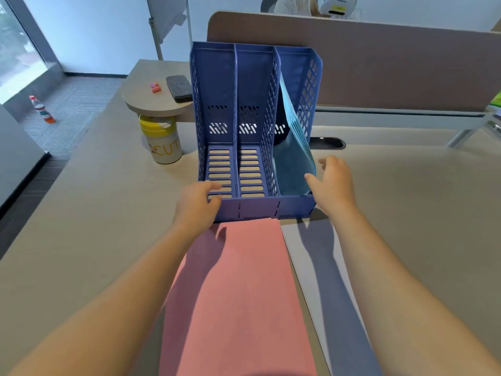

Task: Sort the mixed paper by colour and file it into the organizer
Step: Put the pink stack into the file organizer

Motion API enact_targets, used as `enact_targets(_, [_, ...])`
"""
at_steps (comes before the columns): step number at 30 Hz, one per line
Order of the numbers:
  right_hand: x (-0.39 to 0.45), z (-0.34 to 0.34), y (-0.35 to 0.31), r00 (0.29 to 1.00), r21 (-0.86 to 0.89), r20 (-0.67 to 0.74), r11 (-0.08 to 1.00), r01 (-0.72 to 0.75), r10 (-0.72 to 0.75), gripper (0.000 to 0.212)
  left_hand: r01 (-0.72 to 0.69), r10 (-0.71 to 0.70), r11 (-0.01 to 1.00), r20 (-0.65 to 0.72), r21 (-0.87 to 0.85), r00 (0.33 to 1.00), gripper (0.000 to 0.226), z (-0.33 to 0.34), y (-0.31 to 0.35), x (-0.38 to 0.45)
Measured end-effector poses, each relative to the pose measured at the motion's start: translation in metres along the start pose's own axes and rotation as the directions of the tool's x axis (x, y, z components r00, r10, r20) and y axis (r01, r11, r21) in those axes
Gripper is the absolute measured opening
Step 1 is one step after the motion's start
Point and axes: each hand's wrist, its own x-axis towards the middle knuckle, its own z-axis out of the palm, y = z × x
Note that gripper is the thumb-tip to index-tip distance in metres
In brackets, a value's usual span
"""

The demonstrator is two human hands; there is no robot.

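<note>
- Left hand (196, 206) gripping blue organizer (214, 85) front-left corner; right hand (334, 183) open beside blue paper (294, 156) in right compartment.
- Pink paper (238, 294), white paper (322, 267) unfiled in front.
- Risk: nudging organizer, toppling leaning blue sheets.

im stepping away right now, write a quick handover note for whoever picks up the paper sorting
Left hand: grips the front left corner of the blue organizer.
Right hand: open, at the organizer's front right corner, beside the blue paper; contact unclear.
Done: blue paper stands in the right compartment. Middle and left compartments hold nothing.
Left: pink stack lies on the desk in front of the organizer, white stack to its right. File each into its own compartment.
</note>
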Motion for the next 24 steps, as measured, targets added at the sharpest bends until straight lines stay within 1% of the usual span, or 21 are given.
enact_targets(1, [-0.011, 0.001, 0.001, 1.0, 0.011, -0.008, 1.0, -0.027, 0.027, 0.038, 0.013, -0.013, 1.0, -0.016, -0.007, 1.0, 0.033, -0.003, -0.006, -0.006])
enact_targets(3, [-0.034, 0.01, 0.005, 0.997, 0.031, 0.021, 0.996, -0.079, 0.078, 0.033, 0.082, -0.082, 0.997, -0.019, -0.012, 0.996, 0.036, -0.005, -0.02, -0.018])
enact_targets(6, [-0.076, 0.029, 0.008, 0.973, 0.102, 0.14, 0.975, -0.2, 0.185, 0.031, 0.215, -0.216, 0.976, 0.035, 0.035, 0.976, 0.044, -0.001, -0.05, -0.039])
enact_targets(8, [-0.106, 0.042, 0.01, 0.948, 0.052, 0.215, 0.967, -0.251, 0.234, 0.035, 0.321, -0.325, 0.945, 0.107, 0.054, 0.94, 0.048, 0.006, -0.072, -0.058])
enact_targets(10, [-0.134, 0.053, 0.014, 0.921, -0.01, 0.276, 0.959, -0.285, 0.276, 0.037, 0.409, -0.417, 0.909, 0.154, 0.079, 0.896, 0.046, 0.012, -0.092, -0.078])
enact_targets(12, [-0.154, 0.063, 0.02, 0.884, -0.047, 0.325, 0.939, -0.341, 0.337, 0.036, 0.437, -0.452, 0.891, 0.151, 0.126, 0.879, 0.039, 0.016, -0.104, -0.093])
enact_targets(14, [-0.169, 0.07, 0.024, 0.849, -0.108, 0.345, 0.916, -0.388, 0.4, 0.037, 0.453, -0.469, 0.882, 0.135, 0.132, 0.873, 0.036, 0.017, -0.107, -0.103])
enact_targets(18, [-0.179, 0.078, 0.022, 0.828, -0.208, 0.317, 0.885, -0.416, 0.463, 0.039, 0.471, -0.489, 0.871, 0.145, 0.139, 0.86, 0.043, 0.02, -0.105, -0.115])
enact_targets(21, [-0.177, 0.082, 0.016, 0.81, -0.191, 0.312, 0.868, -0.459, 0.497, 0.042, 0.485, -0.504, 0.863, 0.162, 0.144, 0.849, 0.05, 0.021, -0.102, -0.122])
enact_targets(24, [-0.178, 0.088, 0.013, 0.78, -0.106, 0.35, 0.849, -0.517, 0.519, 0.047, 0.542, -0.549, 0.836, 0.14, 0.088, 0.824, 0.054, 0.015, -0.11, -0.122])
